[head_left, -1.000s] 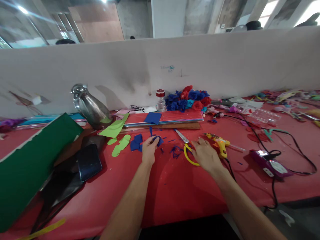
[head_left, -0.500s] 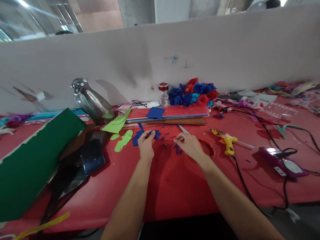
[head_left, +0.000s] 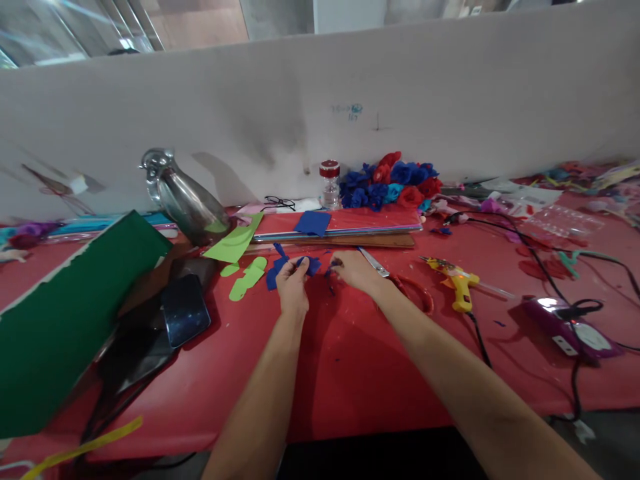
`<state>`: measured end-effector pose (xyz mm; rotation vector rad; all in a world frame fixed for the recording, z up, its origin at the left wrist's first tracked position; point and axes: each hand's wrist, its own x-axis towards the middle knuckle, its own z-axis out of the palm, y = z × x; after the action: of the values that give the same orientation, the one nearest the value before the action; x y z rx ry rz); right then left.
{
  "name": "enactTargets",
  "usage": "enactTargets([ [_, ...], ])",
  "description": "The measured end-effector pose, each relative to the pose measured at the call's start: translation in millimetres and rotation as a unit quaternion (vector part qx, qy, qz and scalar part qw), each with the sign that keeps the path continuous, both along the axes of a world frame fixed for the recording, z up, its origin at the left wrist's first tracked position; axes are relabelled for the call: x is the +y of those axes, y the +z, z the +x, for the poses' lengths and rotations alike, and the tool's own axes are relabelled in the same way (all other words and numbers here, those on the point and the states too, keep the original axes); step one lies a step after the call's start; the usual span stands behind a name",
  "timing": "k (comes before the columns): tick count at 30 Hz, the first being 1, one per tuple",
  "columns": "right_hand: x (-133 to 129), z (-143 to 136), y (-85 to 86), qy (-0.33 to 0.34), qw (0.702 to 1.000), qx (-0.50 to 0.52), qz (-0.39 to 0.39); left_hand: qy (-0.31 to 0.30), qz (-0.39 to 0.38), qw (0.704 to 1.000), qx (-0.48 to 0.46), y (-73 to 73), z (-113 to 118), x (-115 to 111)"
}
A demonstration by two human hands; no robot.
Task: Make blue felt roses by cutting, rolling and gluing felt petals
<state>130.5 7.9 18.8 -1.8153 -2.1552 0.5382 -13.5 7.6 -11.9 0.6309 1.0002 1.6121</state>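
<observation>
Blue paper (head_left: 313,266) is in your left hand (head_left: 292,285), near the middle of the frame, its edge showing past your fingertips.
And the grip on that side?
Clamped on the paper, your thumb pressing it to the fingers. More blue pieces (head_left: 273,275) lie just left of that hand.
What about your right hand (head_left: 354,270)?
It's just right of centre, palm down, fingers bunched at some thin blue scraps (head_left: 331,272). I cannot tell whether its grip has closed on any of them.
Where do you have the scissors (head_left: 375,262)?
On the red counter (head_left: 340,380), right of centre, blades beside your right hand and handles partly behind your forearm.
Anything farther out?
A yellow glue gun (head_left: 463,288) lies right of the scissors, light green cutouts (head_left: 247,280) left of the blue pieces, and a phone (head_left: 185,312) at the left of the frame.
</observation>
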Motion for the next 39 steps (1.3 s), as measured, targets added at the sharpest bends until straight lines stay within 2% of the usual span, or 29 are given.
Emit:
enactTargets([
  [2,12,-4,1.2,0.016,0.999,0.005,0.032,0.011,0.006,1.000,-0.003,-1.1,-3,3],
  [5,23,-15,-4.8,0.036,0.998,-0.040,0.041,0.024,0.014,1.000,0.002,-2.1,-5,5],
  [11,16,-34,-27.9,0.121,0.981,-0.135,0.075,0.036,0.021,0.999,0.006,-2.9,-8,6],
  [13,9,-29,-28.5,0.090,0.977,-0.165,0.099,0.048,0.018,0.999,0.000,-2.0,-10,7],
  [16,-3,-23,-21.8,0.003,0.975,-0.190,0.116,0.066,0.017,0.997,-0.027,1.3,-13,10],
  [18,-12,-30,-18.3,-0.006,0.976,-0.176,0.127,0.055,0.026,0.997,-0.053,4.4,-17,11],
  [22,-22,-52,-24.4,0.139,0.970,-0.129,0.150,-0.008,0.026,0.996,-0.081,10.1,-27,10],
  [23,-22,-54,-27.3,0.143,0.971,-0.128,0.145,-0.014,0.022,0.996,-0.083,10.9,-29,9],
  [24,-21,-52,-29.9,0.119,0.974,-0.134,0.139,-0.015,0.018,0.996,-0.086,11.4,-31,8],
  [27,-16,-35,-33.4,-0.008,0.975,-0.161,0.153,-0.022,0.004,0.995,-0.096,10.4,-30,8],
  [29,-17,-21,-31.9,-0.044,0.970,-0.158,0.179,-0.040,-0.019,0.994,-0.097,8.5,-27,8],
  [34,-32,-8,-28.6,-0.029,0.982,-0.091,0.164,-0.058,-0.044,0.993,-0.095,5.7,-20,9],
  [39,-32,-27,-33.0,-0.018,0.982,-0.108,0.153,-0.052,-0.048,0.989,-0.126,7.6,-25,8],
])
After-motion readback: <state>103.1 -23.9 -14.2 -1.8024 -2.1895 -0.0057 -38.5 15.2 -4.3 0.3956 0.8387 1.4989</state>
